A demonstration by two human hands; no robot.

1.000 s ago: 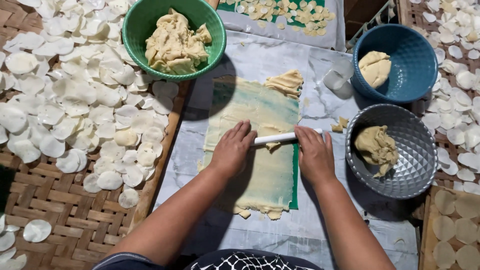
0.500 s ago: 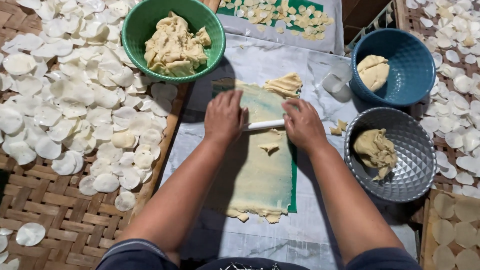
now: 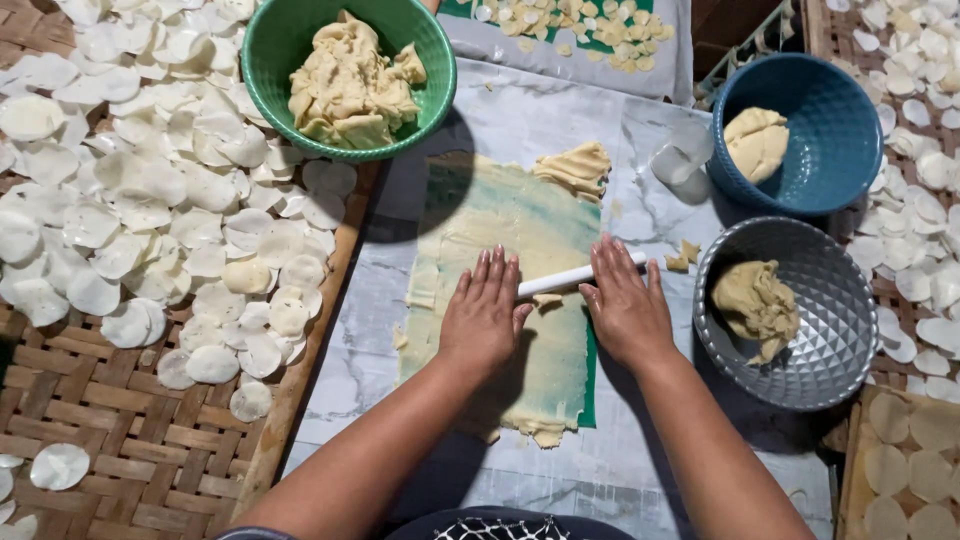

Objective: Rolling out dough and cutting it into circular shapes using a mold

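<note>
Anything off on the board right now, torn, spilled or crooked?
Mostly tidy. The rolled dough sheet has ragged, torn bottom and left edges, with small bits broken off beside it. A few dough crumbs lie loose on the marble-patterned cover between the white roller and the silver bowl. Nothing looks spilled.

hands (image 3: 555, 310) rolled pin (image 3: 560, 281) back nearer

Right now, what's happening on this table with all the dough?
A person presses both palms, left hand and right hand, on a thin white rolling pin lying across a flattened dough sheet on a green mat. A green bowl, blue bowl and silver bowl each hold dough. Pale round discs cover woven trays.
</note>
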